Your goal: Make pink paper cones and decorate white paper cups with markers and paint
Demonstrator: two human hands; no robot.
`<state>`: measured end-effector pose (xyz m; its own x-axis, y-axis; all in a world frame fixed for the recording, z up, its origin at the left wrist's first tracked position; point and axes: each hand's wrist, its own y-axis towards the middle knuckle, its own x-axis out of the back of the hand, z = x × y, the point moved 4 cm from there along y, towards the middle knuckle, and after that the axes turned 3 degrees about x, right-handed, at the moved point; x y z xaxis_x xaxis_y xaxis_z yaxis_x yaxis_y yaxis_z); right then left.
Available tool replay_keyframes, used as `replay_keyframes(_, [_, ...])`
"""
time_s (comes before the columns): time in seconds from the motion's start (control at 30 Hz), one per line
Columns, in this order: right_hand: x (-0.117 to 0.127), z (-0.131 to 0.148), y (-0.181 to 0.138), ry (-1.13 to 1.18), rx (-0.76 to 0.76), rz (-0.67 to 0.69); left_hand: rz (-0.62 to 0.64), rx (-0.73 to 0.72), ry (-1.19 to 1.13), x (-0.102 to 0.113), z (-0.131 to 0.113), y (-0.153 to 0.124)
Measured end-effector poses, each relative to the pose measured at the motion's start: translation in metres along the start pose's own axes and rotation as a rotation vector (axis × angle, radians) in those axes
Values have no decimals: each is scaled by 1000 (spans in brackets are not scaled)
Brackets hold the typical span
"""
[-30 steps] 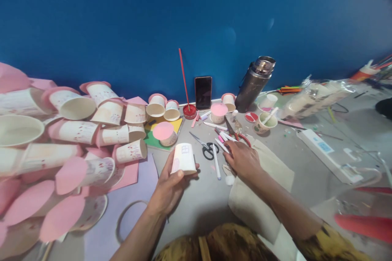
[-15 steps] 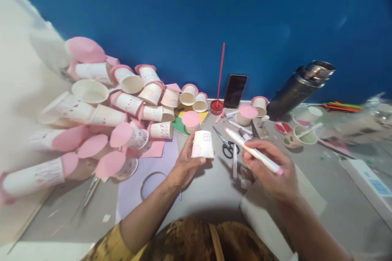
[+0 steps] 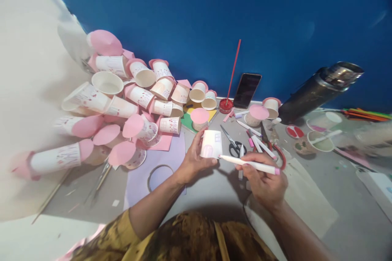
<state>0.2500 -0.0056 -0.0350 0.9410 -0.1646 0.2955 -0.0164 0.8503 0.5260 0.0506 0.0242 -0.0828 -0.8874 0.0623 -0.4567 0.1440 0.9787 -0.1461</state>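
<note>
Top (image 3: 180, 242): soft cloth, dark brown mottled with mustard yellow, pattern blurry, upper outline rounded at near edge of table (image 3: 200, 191)
Strip (image 3: 221, 241) on top's front: narrow, plain ochre, paler than brown around it, straight-sided, slightly aslant
Left sleeve (image 3: 121, 230): mustard yellow with brown blotches, yellower than front, loose, creased, ending around elbow
Left forearm (image 3: 156, 204): bare from sleeve end to wrist
Right forearm (image 3: 294, 224): bare too
Left hand (image 3: 195, 162) and right hand (image 3: 267, 183): bare, ungloved
</note>
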Motion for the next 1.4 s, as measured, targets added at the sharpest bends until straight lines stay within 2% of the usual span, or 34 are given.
replay_keyframes(0.13, [0,0,0,-71,68,36,18,-17,36,-1,-2,0])
replay_keyframes(1.03, [-4,1,4,-65,45,136,13,-42,89,-3,-5,-3])
replay_keyframes(1.4, [-1,-5,4,-95,-2,75,45,-9,41,-2,1,-2])
